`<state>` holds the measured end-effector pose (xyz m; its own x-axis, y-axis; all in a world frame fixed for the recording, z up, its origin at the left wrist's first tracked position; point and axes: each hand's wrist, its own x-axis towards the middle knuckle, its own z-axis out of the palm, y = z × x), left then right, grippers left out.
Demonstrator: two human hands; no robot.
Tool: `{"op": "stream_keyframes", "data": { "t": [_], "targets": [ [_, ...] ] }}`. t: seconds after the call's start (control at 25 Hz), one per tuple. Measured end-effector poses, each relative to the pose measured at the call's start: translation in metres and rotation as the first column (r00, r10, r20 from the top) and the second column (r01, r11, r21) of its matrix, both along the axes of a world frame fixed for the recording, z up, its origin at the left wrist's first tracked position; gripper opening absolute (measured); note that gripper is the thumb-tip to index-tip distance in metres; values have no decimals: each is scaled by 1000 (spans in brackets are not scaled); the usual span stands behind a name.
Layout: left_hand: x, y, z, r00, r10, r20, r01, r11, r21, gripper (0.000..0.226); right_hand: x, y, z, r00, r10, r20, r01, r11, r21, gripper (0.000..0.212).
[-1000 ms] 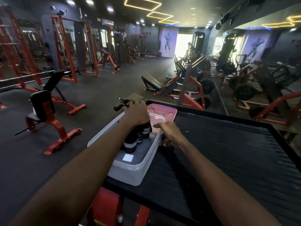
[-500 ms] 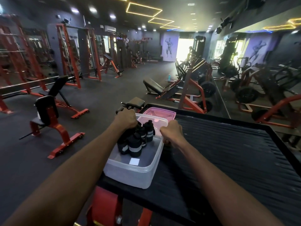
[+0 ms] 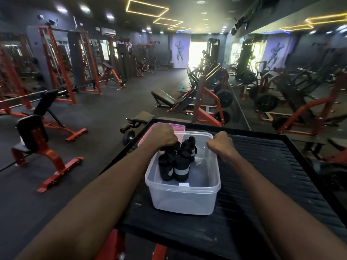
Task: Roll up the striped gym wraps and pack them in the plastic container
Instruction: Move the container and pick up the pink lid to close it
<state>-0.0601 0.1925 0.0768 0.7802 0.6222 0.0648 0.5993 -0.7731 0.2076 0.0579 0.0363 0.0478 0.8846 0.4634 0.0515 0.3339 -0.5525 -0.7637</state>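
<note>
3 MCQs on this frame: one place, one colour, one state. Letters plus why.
1. Where are the rolled wraps?
A) on the floor B) in the clear container C) on the pink lid

2. What colour is the stripe on the wraps?
A) red B) yellow C) pale grey

3. What is the left hand doing?
A) gripping the wraps' tops B) lying flat C) holding the lid

Answers: B, they stand upright inside the container; C, pale bands on black rolls; A, fingers curl over their tops while the right hand is at the container's rim.
</note>
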Motion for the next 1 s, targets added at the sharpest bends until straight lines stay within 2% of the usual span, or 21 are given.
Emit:
{"op": "stream_keyframes", "data": {
  "t": [0.12, 0.32, 0.48, 0.56, 0.64, 0.68, 0.76, 0.84, 0.92, 1.0],
  "targets": [
    [18, -14, -2, 999, -33, 40, 34, 999, -25, 12, 16, -19, 0, 999, -37, 8, 37, 999, -18, 8],
    [47, -37, -2, 993, -84, 88, 92, 992, -88, 11, 42, -44, -1, 994, -105, 9, 105, 993, -56, 28],
    [66, -46, -9, 984, -108, 143, 126, 985, -117, 23, 51, -62, 1, 988, -149, 48, 153, 983, -100, 17],
    [70, -46, -15, 978, -115, 172, 139, 981, -137, 18, 49, -68, 2, 985, -163, 63, 169, 979, -117, 9],
    [73, -41, -22, 968, -109, 225, 146, 977, -154, 24, 46, -69, 3, 982, -169, 84, 180, 972, -152, 7],
    [73, -38, -24, 961, -99, 259, 147, 974, -174, 28, 43, -67, 5, 978, -171, 123, 192, 962, -196, 11],
    [69, -31, -27, 938, -58, 341, 146, 960, -237, 32, 34, -60, 11, 942, -156, 297, 241, 930, -276, 25],
    [62, -17, -32, 926, -5, 378, 107, 962, -251, 30, 26, -47, 16, 875, -108, 473, 265, 923, -280, 28],
    [55, 5, -47, 944, 13, 330, 62, 975, -213, 25, 20, -31, 19, 813, -31, 582, 209, 948, -241, 19],
    [45, 23, -68, 982, -25, 185, 59, 981, -186, 21, 11, -14, 19, 777, 63, 627, 100, 970, -220, 11]
  ]
}}
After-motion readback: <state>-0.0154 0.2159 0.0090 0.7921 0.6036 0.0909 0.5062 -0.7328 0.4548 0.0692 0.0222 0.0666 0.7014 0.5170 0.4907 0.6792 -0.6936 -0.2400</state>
